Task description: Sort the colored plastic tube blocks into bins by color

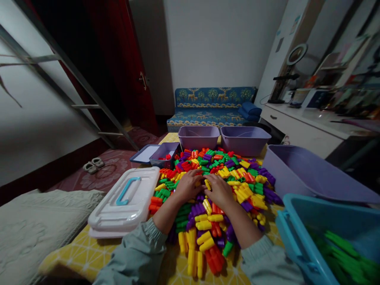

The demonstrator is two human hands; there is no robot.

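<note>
A large heap of red, yellow, green and purple plastic toy building pieces (204, 225) covers the middle of the table. My left hand (189, 186) is over the heap with its fingers curled; what they close on, if anything, is hidden. Close beside it, my right hand (219, 191) pinches a yellow plastic building piece (208, 184) between thumb and fingers. The two sets of fingertips nearly meet. Several yellow and red pieces lie joined in rows nearer to me, between my forearms.
Purple bins (198, 137) stand behind and right of the heap. A blue bin (297, 237) at the right holds green pieces (347, 253). Left are a white lidded box (130, 198) with a blue handle and a small purple box (162, 156) with red pieces. A yellow cloth (89, 249) covers the table.
</note>
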